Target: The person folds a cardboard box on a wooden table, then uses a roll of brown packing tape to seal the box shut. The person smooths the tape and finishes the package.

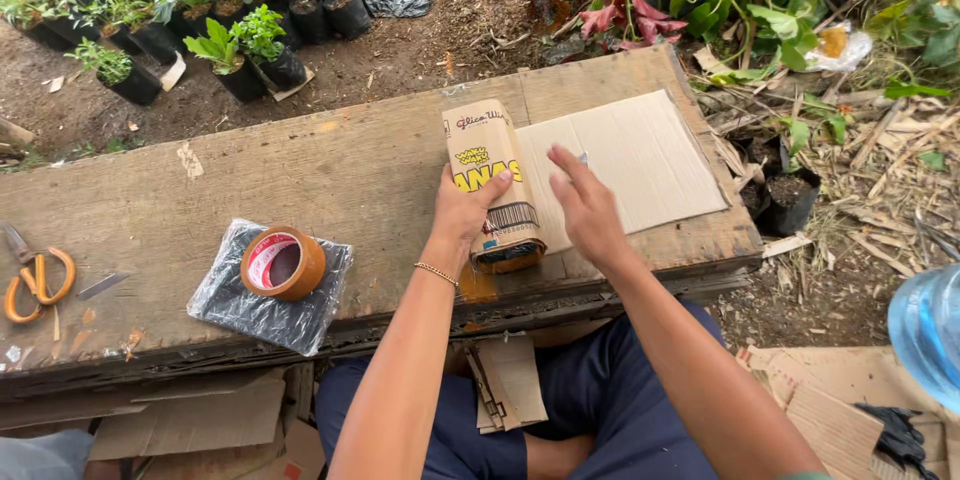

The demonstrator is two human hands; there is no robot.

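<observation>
Two hands: left hand (462, 208) grips cardboard roll (495, 183), right hand (585, 208) hovers flat.

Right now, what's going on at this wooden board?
A seated person works outdoors at a worn wooden board. The left hand grips a rolled cardboard tube lying on the board, while the right hand hovers open over the flat cardboard sheet beside it. A roll of brown tape sits on a black plastic bag, and orange-handled scissors lie at the far left.
</observation>
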